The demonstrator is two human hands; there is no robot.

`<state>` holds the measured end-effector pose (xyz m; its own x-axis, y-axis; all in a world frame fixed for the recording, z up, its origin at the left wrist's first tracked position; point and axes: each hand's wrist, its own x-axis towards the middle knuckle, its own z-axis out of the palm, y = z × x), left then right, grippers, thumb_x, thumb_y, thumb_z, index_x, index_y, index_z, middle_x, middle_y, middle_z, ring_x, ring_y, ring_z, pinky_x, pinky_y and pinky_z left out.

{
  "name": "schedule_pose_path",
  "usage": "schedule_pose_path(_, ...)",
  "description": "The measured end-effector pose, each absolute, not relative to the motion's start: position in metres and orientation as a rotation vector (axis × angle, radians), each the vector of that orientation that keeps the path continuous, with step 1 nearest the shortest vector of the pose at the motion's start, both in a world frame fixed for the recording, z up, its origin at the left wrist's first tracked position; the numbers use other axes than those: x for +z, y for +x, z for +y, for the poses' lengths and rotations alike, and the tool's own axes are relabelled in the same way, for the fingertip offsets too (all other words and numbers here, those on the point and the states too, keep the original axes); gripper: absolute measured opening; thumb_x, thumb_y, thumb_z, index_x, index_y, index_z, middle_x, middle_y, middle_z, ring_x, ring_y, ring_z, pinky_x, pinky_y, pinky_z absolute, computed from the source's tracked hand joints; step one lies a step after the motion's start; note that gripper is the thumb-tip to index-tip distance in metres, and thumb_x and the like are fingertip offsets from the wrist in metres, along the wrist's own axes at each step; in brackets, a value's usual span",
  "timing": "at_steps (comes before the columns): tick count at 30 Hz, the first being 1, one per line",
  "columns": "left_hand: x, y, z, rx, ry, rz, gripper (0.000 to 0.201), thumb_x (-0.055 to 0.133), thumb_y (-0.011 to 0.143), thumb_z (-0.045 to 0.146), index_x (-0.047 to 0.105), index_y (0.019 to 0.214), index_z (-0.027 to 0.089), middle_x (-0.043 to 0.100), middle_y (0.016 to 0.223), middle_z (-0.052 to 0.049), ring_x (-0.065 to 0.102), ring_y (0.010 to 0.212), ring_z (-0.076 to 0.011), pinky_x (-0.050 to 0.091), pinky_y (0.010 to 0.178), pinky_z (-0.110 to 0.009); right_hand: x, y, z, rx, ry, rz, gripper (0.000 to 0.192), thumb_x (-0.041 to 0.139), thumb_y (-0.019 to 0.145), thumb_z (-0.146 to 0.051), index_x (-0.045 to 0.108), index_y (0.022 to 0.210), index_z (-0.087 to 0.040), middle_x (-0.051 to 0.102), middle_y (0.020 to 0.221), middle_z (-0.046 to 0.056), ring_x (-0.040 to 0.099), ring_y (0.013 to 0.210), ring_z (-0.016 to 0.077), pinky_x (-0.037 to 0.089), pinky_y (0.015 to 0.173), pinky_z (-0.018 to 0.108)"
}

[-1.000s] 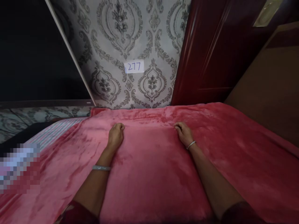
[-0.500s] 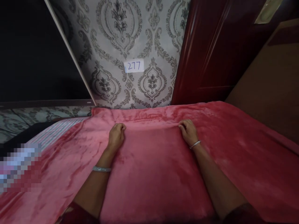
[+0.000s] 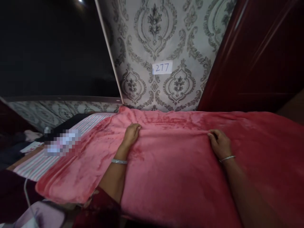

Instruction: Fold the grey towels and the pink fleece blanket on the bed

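Pink blanket (image 3: pixel 175 177) spread out, 6 o'clock in view. From its middle: left hand (image 3: pixel 132 135) at 10, right hand (image 3: pixel 220 144) at 2 — each grip pinched on one raised fold (image 3: pixel 175 132). Striped cloth (image 3: pixel 35 165) at 9 o'clock.

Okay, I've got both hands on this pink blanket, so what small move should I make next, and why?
Probably hold the right hand steady and ease the left hand slightly outward: both hands grip the pink blanket, a raised ridge runs between them, and creases show in the cloth just outside the left hand.
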<state>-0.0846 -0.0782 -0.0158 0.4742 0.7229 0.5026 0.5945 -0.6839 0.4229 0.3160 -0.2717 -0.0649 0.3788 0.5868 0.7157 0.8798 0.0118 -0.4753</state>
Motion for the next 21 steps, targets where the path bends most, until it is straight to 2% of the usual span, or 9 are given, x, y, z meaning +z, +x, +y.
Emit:
schedule_pose_path(6,-0.012,-0.128,-0.06,0.964,2.435,1.281,0.02,0.051,0.074,0.017,0.069,0.083,0.019,0.072,0.087,-0.004,0.064,0.081,-0.0191,0.054,0.076,-0.031,-0.068,0.319,-0.271,-0.425,-1.647,-1.318,0.025,0.048,0.089,-0.047,0.059,0.085,-0.025,0.067,0.083,0.007,0.062,0.079,0.0256,0.05,0.075,0.039)
schedule_pose_path(11,-0.017,-0.132,-0.059,0.841,2.456,1.246,0.027,0.061,0.066,0.013,0.072,0.089,0.018,0.073,0.094,-0.004,0.066,0.085,-0.0191,0.054,0.079,-0.03,-0.069,0.32,-0.272,-0.44,-1.638,-1.306,0.027,0.049,0.089,-0.049,0.06,0.085,-0.025,0.067,0.083,0.007,0.062,0.08,0.0261,0.05,0.074,0.04)
schedule_pose_path(14,-0.02,-0.134,-0.058,0.816,2.474,1.293,0.025,0.068,0.067,0.016,0.073,0.092,0.02,0.073,0.096,-0.006,0.066,0.09,-0.0221,0.053,0.085,-0.034,-0.069,0.32,-0.272,-0.463,-1.624,-1.302,0.028,0.049,0.089,-0.049,0.06,0.084,-0.024,0.067,0.083,0.007,0.062,0.079,0.026,0.049,0.074,0.04)
schedule_pose_path(18,-0.017,-0.135,-0.054,0.873,2.475,1.359,0.006,0.063,0.077,0.019,0.069,0.077,0.021,0.07,0.082,-0.005,0.064,0.082,-0.0211,0.051,0.08,-0.032,-0.066,0.318,-0.272,-0.479,-1.609,-1.299,0.026,0.049,0.089,-0.047,0.06,0.083,-0.024,0.067,0.081,0.007,0.062,0.079,0.0259,0.049,0.074,0.04)
schedule_pose_path(21,-0.007,-0.134,-0.054,1.044,2.438,1.391,0.024,0.044,0.09,0.022,0.062,0.073,0.02,0.067,0.08,-0.007,0.061,0.079,-0.0201,0.049,0.078,-0.031,-0.06,0.31,-0.273,-0.496,-1.629,-1.258,0.023,0.049,0.089,-0.044,0.059,0.084,-0.024,0.066,0.082,0.008,0.061,0.08,0.0258,0.049,0.075,0.039)
